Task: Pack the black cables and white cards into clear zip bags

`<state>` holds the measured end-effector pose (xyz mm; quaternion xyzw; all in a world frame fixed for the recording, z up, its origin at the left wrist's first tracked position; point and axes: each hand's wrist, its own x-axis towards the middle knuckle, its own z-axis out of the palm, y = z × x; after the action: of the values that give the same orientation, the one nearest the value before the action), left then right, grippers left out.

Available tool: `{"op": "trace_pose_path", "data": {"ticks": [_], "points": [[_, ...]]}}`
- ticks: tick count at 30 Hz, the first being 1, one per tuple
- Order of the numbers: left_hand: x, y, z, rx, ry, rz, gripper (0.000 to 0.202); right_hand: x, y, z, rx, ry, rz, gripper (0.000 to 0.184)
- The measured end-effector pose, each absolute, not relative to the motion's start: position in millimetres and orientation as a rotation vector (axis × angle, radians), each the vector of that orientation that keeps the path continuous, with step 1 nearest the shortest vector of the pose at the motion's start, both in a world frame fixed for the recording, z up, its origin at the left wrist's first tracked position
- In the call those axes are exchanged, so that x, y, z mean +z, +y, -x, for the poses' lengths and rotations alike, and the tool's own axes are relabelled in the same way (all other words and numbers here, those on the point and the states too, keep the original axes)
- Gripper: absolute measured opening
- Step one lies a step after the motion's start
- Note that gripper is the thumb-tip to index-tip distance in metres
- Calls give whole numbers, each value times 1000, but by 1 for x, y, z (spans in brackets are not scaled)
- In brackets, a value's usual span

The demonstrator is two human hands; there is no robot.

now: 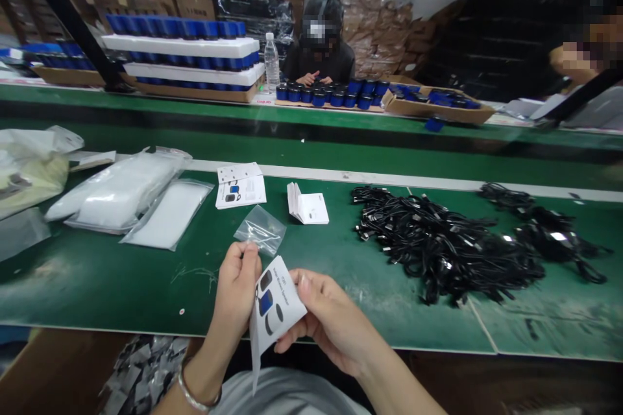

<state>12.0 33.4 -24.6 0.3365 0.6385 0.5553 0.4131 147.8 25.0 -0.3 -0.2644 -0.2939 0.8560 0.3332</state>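
Note:
My left hand [237, 285] pinches a small clear plastic bag [263, 228] between thumb and fingers, above the green bench. In my right hand [324, 311] is a folded instruction leaflet [276, 301] printed with speaker pictures, held by its right edge. The leaflet's left side lies close against my left hand; whether those fingers also grip it is hidden. Beyond my hands sit a stack of printed leaflets [241, 187] and a smaller white booklet pile [311, 206], partly fanned open.
Right of my hands lies a heap of black cables [438, 246]. Packs of clear bags [131, 191] lie at the left. Across the green belt, a co-worker [321, 45] sits behind blue round items [335, 98]. Below the bench edge is an open box of small packets [143, 369].

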Motion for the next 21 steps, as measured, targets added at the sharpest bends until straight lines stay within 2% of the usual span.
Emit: {"op": "trace_pose_path", "data": {"ticks": [6,11,14,18,19,21], "points": [[-25,33,-9,1430,1677,-976,28,-3,27,-151,2298,-815,752,37],[-21,31,-9,1487,1713,-1078,23,-1,35,-168,2159,-1073,1024,41],[-23,31,-7,1493,1672,-1087,23,22,51,-190,1724,-1362,1233,34],[-30,29,-4,1451,1619,-1090,24,54,85,-201,521,-1707,1568,25],[-31,28,-4,1440,1608,-1098,25,56,96,-197,365,-1757,1633,23],[-33,27,-4,1429,1591,-1116,26,52,117,-181,383,-1832,1680,17]]}}
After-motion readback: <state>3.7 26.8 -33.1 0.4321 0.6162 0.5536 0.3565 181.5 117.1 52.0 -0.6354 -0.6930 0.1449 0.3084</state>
